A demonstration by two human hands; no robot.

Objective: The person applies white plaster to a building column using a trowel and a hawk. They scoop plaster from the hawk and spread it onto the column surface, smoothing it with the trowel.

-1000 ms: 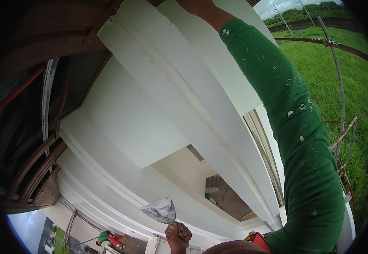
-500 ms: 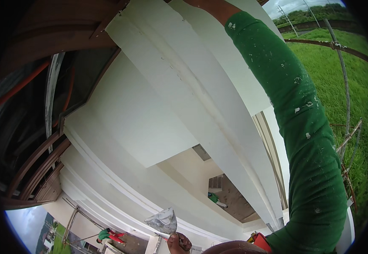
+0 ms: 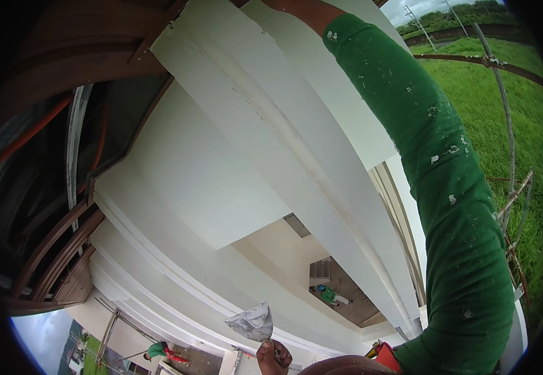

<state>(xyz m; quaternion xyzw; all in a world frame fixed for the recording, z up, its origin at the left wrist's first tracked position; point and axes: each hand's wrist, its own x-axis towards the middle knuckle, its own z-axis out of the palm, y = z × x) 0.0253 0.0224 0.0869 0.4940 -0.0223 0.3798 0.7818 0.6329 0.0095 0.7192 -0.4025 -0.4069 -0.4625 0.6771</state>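
Observation:
Low in the picture, my left hand (image 3: 274, 357) is closed round the handle of a putty knife (image 3: 251, 321). Its wide blade points up and is smeared with grey-white paste. My right arm, in a green sleeve (image 3: 437, 156) spattered with white, reaches up along the right side. Only its bare forearm shows at the top edge; the right hand lies beyond the frame. Ahead runs a long white wall or beam face (image 3: 271, 119) with a rough cream-coloured band (image 3: 296, 144) along it.
Brown roof edging (image 3: 90, 50) and dark openings fill the upper left. Far below, one person (image 3: 329, 295) in green shows through an opening, another (image 3: 159, 351) stands at lower left near scaffold poles (image 3: 105, 337). More poles (image 3: 506, 112) stand over grass at right.
My left hand and the putty knife have shifted slightly right and up. My right arm has moved a little left. The person in the opening shows more fully.

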